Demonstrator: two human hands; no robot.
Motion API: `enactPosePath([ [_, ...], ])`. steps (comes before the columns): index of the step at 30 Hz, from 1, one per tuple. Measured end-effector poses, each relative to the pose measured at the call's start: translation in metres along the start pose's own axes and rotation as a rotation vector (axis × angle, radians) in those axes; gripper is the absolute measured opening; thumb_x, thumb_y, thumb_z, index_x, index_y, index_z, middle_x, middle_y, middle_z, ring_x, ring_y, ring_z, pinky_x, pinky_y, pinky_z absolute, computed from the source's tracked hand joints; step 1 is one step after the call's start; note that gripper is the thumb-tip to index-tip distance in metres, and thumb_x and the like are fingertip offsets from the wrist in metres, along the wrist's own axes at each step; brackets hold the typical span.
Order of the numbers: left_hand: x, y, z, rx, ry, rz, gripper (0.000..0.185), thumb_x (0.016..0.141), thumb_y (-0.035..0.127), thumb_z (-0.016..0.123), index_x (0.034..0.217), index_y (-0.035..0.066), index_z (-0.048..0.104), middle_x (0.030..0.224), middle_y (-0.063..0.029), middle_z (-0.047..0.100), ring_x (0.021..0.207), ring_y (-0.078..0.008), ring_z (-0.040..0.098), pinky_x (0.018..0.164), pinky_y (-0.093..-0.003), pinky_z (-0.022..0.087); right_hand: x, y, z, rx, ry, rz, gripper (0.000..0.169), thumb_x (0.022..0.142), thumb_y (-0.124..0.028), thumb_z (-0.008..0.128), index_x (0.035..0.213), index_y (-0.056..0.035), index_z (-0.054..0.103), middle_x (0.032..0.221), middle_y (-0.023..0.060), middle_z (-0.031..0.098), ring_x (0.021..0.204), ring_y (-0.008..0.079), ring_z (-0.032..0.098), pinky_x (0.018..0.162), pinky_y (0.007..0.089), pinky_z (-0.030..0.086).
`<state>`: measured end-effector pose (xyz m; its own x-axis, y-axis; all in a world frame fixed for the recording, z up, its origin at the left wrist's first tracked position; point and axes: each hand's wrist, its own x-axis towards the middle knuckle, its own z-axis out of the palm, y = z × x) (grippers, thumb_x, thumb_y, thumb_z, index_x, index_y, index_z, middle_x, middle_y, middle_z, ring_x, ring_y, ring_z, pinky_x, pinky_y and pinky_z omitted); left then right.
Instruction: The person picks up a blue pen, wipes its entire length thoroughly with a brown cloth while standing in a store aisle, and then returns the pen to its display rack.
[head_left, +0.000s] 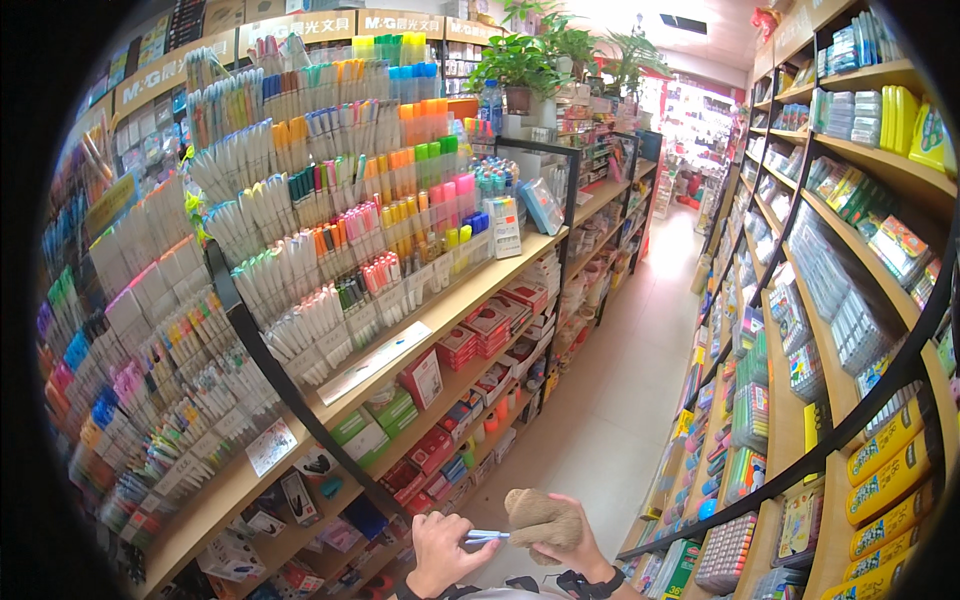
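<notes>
Between the thumb and fingers of my left hand (444, 550) is a slim light-blue tool (484, 535), perhaps tweezers or a pen. Its tip meets the side of a brown, fuzzy fabric bundle (541, 519), and I cannot tell whether it goes in. The bundle looks folded or plush, with a rounded lobe at its upper left. My right hand (587, 551) grips the bundle from the right, its palm and fingers partly hidden behind the fabric. Both hands are low in the picture, above the aisle floor.
Tiered clear racks of pens and markers (360, 202) stand on a wooden shelf (480, 277) at left, with boxed goods (491, 322) below. Stocked shelving (832, 285) lines the right side. A tiled aisle (600, 390) runs between. Potted plants (517, 67) stand farther back.
</notes>
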<state>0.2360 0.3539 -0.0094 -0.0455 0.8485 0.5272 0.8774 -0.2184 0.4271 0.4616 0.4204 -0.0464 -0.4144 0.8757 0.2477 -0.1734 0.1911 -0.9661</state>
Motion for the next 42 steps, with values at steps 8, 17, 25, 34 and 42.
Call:
enactPosePath([
  [8, 0.0, 0.007, 0.005, -0.011, -0.09, 0.032, 0.037, 0.069, 0.045, 0.079, 0.068, 0.01, 0.065, 0.066, -0.0038, 0.055, 0.067, -0.0234, 0.05, 0.068, -0.0381, 0.033, 0.001, -0.013, 0.015, 0.027, -0.282, 0.065, 0.094, 0.071, -0.012, 0.09, 0.146, -0.0065, 0.033, 0.137, 0.0115, 0.05, 0.127, 0.0205, 0.049, 0.108, 0.0366, 0.041],
  [17, -0.004, 0.004, 0.004, -0.069, -0.118, 0.107, 0.028, 0.074, 0.036, 0.076, 0.081, 0.009, 0.07, 0.073, -0.0036, 0.059, 0.072, -0.0229, 0.054, 0.069, -0.0377, 0.036, -0.001, -0.008, 0.014, -0.171, -0.169, 0.038, 0.072, 0.073, -0.016, 0.089, 0.133, -0.0061, 0.051, 0.123, 0.0105, 0.062, 0.113, 0.018, 0.061, 0.099, 0.0339, 0.048],
  [25, -0.005, 0.005, 0.003, -0.066, -0.136, 0.1, 0.028, 0.074, 0.035, 0.076, 0.081, 0.009, 0.069, 0.073, -0.0035, 0.059, 0.072, -0.0222, 0.054, 0.07, -0.0373, 0.036, -0.001, -0.009, 0.014, -0.21, -0.138, 0.022, 0.056, 0.077, -0.016, 0.085, 0.124, -0.0054, 0.057, 0.108, 0.0108, 0.071, 0.1, 0.0176, 0.069, 0.09, 0.0323, 0.053],
  [34, -0.007, 0.0, 0.001, -0.195, -0.2, 0.107, 0.027, 0.079, 0.03, 0.067, 0.091, 0.005, 0.069, 0.083, -0.0074, 0.062, 0.078, -0.0262, 0.054, 0.075, -0.0388, 0.036, -0.003, -0.014, 0.013, -0.205, -0.119, 0.037, 0.054, 0.076, -0.017, 0.087, 0.121, -0.0052, 0.059, 0.106, 0.0088, 0.071, 0.098, 0.0143, 0.067, 0.09, 0.0312, 0.053],
  [42, -0.011, -0.007, 0.0, -0.291, -0.254, 0.108, 0.023, 0.085, 0.018, 0.063, 0.102, 0.004, 0.069, 0.09, -0.0088, 0.066, 0.086, -0.0273, 0.059, 0.079, -0.0399, 0.04, -0.003, -0.012, 0.011, -0.181, -0.124, 0.058, 0.055, 0.076, -0.017, 0.087, 0.122, -0.0038, 0.059, 0.108, 0.0092, 0.071, 0.098, 0.0145, 0.067, 0.091, 0.0315, 0.053],
])
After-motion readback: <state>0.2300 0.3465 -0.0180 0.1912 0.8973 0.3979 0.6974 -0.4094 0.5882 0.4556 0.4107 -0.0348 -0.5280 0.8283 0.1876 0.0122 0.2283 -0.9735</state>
